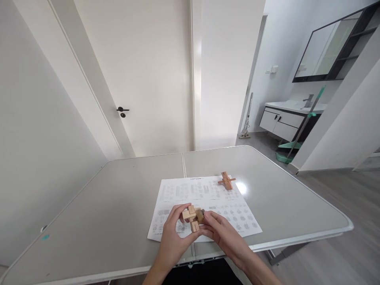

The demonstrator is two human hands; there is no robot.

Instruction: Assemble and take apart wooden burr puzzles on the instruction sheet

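Head view: you are holding a pale wooden burr puzzle [192, 217] between both hands, just above the near part of the instruction sheet [190, 190] on the grey table [118, 198]. Your left hand [173, 233] is pinching its left side, fingers curling over the top. Your right hand [221, 233] is gripping the right end with its fingertips, wrist angling in from the near right. Gripping from both sides is likely steadying the interlocked sticks. A darker wooden cross [227, 181] is lying on the sheet's far right part, well apart.
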